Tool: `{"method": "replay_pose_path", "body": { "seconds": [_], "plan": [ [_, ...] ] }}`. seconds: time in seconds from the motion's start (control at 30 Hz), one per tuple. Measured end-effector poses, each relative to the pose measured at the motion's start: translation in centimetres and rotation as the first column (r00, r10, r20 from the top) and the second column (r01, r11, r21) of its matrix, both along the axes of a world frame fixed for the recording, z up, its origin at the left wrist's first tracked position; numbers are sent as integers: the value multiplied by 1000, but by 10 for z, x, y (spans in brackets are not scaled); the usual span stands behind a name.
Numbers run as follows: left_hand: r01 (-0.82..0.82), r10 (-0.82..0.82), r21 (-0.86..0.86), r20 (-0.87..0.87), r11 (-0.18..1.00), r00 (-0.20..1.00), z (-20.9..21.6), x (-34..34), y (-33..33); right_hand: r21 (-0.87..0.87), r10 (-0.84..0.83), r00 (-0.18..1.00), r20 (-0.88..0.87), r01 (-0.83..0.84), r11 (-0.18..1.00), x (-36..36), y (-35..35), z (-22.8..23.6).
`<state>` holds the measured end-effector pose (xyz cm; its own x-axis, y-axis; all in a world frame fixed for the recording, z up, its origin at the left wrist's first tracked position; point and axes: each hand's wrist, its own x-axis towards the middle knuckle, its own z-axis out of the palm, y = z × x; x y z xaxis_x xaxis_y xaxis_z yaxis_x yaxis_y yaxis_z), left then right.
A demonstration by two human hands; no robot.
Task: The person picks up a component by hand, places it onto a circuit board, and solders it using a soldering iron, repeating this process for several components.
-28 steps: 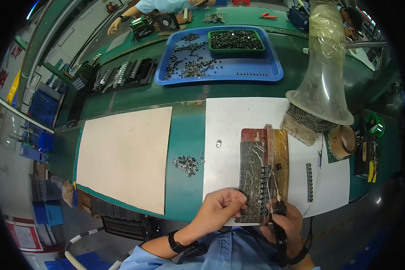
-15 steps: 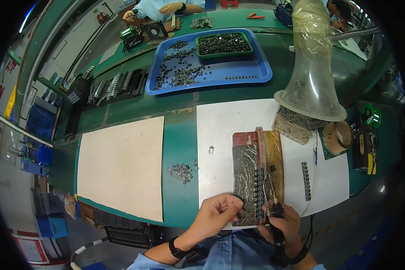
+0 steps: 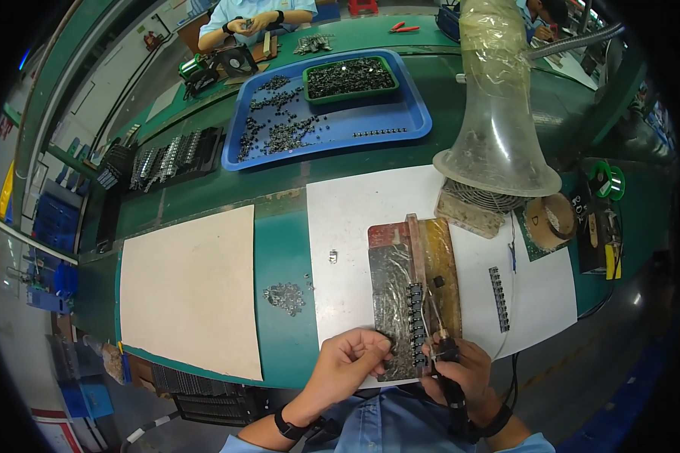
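Note:
My right hand is wrapped round a soldering iron, whose thin metal tip points away from me. The iron lies over the right side of a tape-covered jig, beside a row of small black components along the jig's middle. At the jig's left edge my left hand is closed in a pinch; what its fingertips hold, if anything, is too small to make out. A lone small black part sits on the jig's yellowish side.
A clear fume hood hangs at the right, above a fan. Left of the jig are loose metal pieces and a beige sheet. Another component strip lies right. Farther back, a blue tray holds small parts; a co-worker sits beyond.
The whole view has shifted, so the bench appears farther left. Both my hands keep their hold beside the jig. The co-worker's hands have come together.

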<state>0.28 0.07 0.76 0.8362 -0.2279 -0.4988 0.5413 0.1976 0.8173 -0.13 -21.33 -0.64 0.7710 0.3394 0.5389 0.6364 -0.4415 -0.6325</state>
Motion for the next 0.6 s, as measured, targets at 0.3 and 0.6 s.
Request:
{"method": "replay_pose_path", "body": {
  "seconds": [0.3, 0.6],
  "plan": [
    [2, -2, 0, -3, 1000, 1000, -4, 1, -2, 20, 8, 1000, -2, -8, 1000, -1, -4, -1],
    [-1, 1, 33, -7, 999, 1000, -4, -4, -2, 20, 25, 999, 37, -25, 999, -4, -4, 4]
  ]
}}
